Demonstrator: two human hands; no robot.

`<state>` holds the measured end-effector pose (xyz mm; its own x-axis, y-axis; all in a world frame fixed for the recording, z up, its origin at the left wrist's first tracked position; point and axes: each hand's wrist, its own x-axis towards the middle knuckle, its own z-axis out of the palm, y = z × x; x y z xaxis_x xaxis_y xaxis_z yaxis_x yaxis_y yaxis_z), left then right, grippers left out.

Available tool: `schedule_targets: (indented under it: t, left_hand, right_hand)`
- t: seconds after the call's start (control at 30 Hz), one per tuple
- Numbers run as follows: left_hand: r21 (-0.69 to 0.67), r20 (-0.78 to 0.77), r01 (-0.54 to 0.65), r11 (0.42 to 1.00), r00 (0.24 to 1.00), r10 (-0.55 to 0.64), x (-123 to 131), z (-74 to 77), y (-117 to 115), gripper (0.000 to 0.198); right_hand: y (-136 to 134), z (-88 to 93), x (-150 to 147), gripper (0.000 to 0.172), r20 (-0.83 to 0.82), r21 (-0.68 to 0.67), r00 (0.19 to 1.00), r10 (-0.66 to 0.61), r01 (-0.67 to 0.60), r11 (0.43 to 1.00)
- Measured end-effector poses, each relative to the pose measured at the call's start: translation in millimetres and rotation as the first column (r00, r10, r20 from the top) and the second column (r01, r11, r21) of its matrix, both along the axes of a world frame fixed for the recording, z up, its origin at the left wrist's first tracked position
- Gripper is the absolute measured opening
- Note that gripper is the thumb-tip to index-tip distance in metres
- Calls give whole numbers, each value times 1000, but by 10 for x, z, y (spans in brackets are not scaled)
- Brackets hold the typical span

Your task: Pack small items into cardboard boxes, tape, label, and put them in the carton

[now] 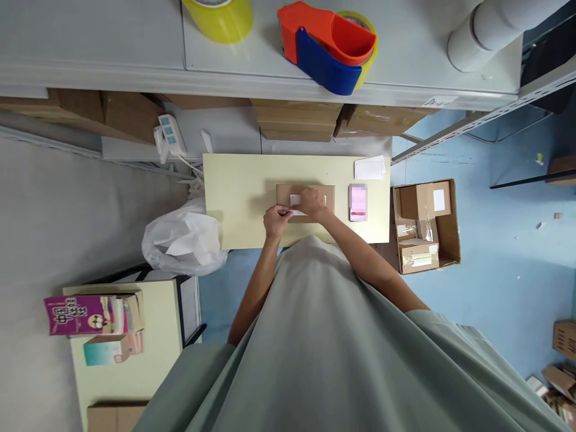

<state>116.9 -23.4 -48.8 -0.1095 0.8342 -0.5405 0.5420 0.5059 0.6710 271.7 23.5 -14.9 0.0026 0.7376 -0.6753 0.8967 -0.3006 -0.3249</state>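
Note:
A small brown cardboard box lies flat on the pale yellow table, with a white label on its top. My left hand is at the box's lower left corner, thumb and fingers pinched together at the label's left end. Resting over the label and the box top, my right hand has its fingers curled and its thumb pointing left; whatever lies under those fingers is hidden. To the right of the box are a pink-screened phone-like object and a stack of white label sheets.
Above sits a grey shelf with a red and blue tape dispenser and a yellow tape roll. An open carton of packed boxes stands right. Left are a white plastic bag, a power strip and books.

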Motion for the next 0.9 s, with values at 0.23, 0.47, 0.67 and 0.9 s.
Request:
schedule_targets:
  t: [0.23, 0.47, 0.67, 0.9]
  left_hand:
    - [-33, -61, 14, 999, 998, -16, -12, 26, 35, 12]
    - [2, -66, 5, 1000, 998, -5, -28, 2, 1, 14]
    - [-2, -76, 22, 1000, 997, -22, -32, 8, 19, 12]
    - [-11, -85, 31, 999, 996, -32, 34, 61, 40, 9]
  right_hand:
    - [161, -10, 60, 44, -182, -139, 947, -265, 242, 960]
    - [-430, -13, 326, 40, -266, -177, 911, -315, 276, 945]
    - [-687, -72, 863, 38, -319, -235, 791, -522, 468, 852]
    - [-339, -96, 864, 31, -317, -129, 728, -608, 601, 788]
